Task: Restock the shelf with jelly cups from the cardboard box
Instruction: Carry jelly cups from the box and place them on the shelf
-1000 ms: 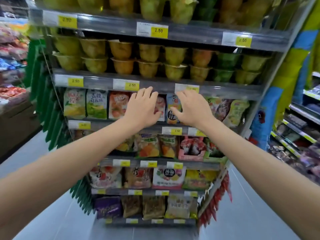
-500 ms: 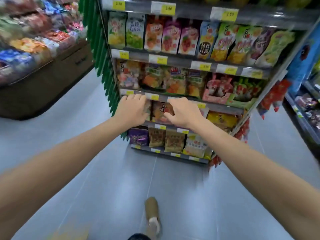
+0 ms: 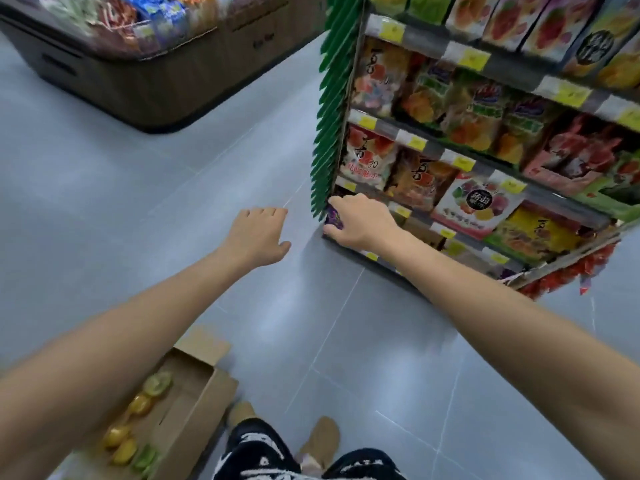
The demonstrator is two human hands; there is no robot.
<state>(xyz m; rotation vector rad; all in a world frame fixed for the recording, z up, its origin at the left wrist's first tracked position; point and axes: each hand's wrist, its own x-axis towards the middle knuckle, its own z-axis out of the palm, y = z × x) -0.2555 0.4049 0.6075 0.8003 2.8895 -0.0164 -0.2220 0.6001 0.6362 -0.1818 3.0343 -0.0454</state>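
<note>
Grey tile floor [image 3: 104, 202] carried the open cardboard box [image 3: 194, 403], lower left. Shelf [image 3: 426, 147], right of frame, held rows of snack bags [image 3: 481, 206].

A brown snack bin [image 3: 156, 91] stands on the grey tiled floor [image 3: 104, 202].

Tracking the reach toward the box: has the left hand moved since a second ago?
Yes. The left hand went down and left: from the shelf unit's upper rows to past its left edge, over floor.
</note>
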